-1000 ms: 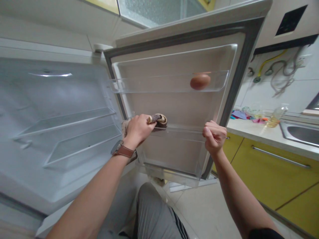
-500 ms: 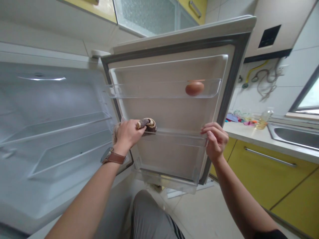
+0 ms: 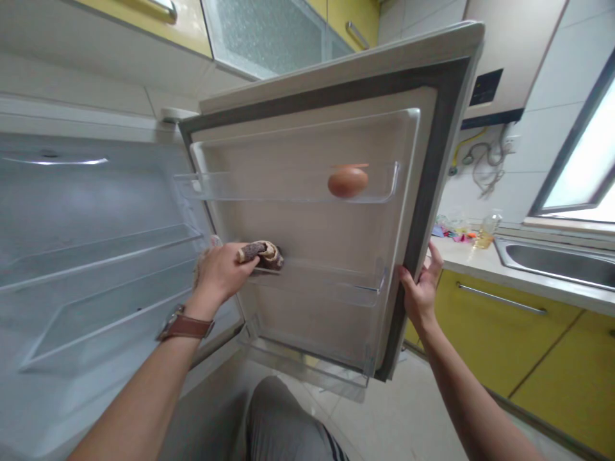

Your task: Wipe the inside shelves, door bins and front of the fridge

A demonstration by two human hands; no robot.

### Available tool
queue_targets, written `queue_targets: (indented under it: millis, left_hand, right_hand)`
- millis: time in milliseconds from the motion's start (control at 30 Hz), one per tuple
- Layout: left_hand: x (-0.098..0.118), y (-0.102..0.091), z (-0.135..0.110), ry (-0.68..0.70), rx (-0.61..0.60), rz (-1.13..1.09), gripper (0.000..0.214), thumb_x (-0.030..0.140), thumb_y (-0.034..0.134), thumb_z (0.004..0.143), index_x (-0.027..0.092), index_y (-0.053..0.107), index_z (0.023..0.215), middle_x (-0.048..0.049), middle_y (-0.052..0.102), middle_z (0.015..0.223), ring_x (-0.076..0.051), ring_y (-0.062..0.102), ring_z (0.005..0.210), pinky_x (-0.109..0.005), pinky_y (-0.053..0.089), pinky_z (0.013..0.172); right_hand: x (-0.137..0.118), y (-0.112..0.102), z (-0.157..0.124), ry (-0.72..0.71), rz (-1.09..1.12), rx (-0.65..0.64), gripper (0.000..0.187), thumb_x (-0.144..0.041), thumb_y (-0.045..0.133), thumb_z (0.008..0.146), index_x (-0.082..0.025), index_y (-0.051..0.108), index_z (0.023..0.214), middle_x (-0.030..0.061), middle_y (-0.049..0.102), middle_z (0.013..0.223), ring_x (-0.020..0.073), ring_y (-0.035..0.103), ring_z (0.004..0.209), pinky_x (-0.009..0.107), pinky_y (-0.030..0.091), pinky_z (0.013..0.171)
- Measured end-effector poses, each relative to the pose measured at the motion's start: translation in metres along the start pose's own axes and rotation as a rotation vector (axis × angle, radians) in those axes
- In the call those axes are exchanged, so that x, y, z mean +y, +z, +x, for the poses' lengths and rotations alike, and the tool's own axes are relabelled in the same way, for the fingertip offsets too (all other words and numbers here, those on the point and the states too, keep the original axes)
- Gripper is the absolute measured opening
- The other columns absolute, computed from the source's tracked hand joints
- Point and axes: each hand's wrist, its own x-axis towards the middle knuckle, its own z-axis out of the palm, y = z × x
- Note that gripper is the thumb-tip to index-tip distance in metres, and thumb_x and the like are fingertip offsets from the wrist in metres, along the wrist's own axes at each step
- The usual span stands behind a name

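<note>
A fridge door (image 3: 298, 234) stands open before me, its inner side towards me. My left hand (image 3: 223, 272) is closed around a folded brown and cream cloth (image 3: 262, 253), at the hinge-side end of the clear middle door shelf (image 3: 312, 285). Part of the cloth is hidden behind the fingers. On the door's free edge, my right hand (image 3: 423, 288) has its thumb on the dark grey seal (image 3: 413, 234) and its fingers round the outer side. An egg (image 3: 348, 182) sits in the clear upper door shelf (image 3: 269, 187).
Left of the door is the fridge interior with glass shelves (image 3: 106, 256). A clear bottom door shelf (image 3: 307, 368) hangs above my knee (image 3: 283, 416). At right are a counter with a sink (image 3: 557, 259), a bottle of yellowish liquid (image 3: 487, 230) and yellow cabinets (image 3: 500, 333).
My right hand has moved from the middle door shelf's end to the door's outer edge and taken hold there. My left hand still holds the cloth at the shelf. The view has shifted slightly.
</note>
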Motion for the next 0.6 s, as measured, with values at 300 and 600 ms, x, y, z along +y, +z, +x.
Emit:
queue_targets:
  millis: [300, 600]
  left_hand:
    - [0.088, -0.015, -0.001, 0.12, -0.228, 0.118, 0.029, 0.044, 0.061, 0.089, 0.024, 0.08, 0.082, -0.0188, 0.079, 0.094, -0.038, 0.076, 0.094, -0.037, 0.051, 0.079]
    - [0.18, -0.005, 0.002, 0.289, -0.494, -0.563, 0.015, 0.03, 0.077, 0.073, 0.022, 0.072, 0.061, -0.01, 0.078, 0.074, -0.029, 0.074, 0.076, -0.031, 0.052, 0.075]
  right_hand:
    - [0.0, 0.003, -0.002, 0.02, 0.065, 0.031, 0.083, -0.049, 0.073, 0.089, -0.03, 0.031, 0.157, 0.0096, 0.068, 0.125, 0.0267, 0.069, 0.11, 0.046, 0.054, 0.1]
    - [0.001, 0.002, -0.002, 0.039, 0.084, 0.031, 0.081, -0.047, 0.074, 0.089, -0.028, 0.032, 0.155, 0.0095, 0.068, 0.124, 0.0253, 0.068, 0.109, 0.045, 0.053, 0.101]
